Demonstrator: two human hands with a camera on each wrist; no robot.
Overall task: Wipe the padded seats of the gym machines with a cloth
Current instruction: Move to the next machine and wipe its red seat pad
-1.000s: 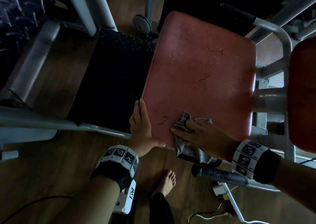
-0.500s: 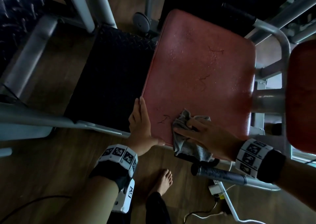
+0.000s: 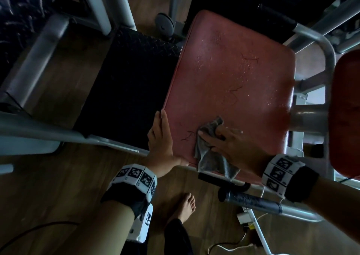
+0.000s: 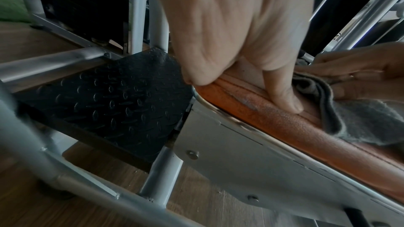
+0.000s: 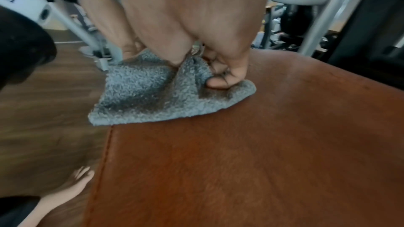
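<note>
From the head camera, the red padded seat [image 3: 229, 91] fills the middle, water droplets and a few dark scuffs across its top. The right hand [image 3: 231, 143] lies on the grey cloth [image 3: 210, 155] near the seat's near edge, fingers curled over the fabric; part of the cloth hangs over that edge. The left hand [image 3: 160, 139] rests along the seat's left edge by its near-left corner, fingers straight, thumb lying on the near edge. Left of the seat is a black tread plate [image 3: 124, 87] in a grey metal frame [image 3: 39, 132]. A bare foot [image 3: 185, 206] stands on the wooden floor [image 3: 58, 192] below the near edge.

From the left wrist, the left hand [image 4: 236, 28] bears on the seat's [image 4: 284, 123] rounded near edge, thumb pressed onto the piping, just beside the cloth [image 4: 358, 123], which drapes over that edge.

From the right wrist, the right hand [image 5: 192, 18] bunches the cloth [image 5: 157, 96] under bent fingers at the seat's [image 5: 262, 153] left edge, one corner overhanging it.
</note>
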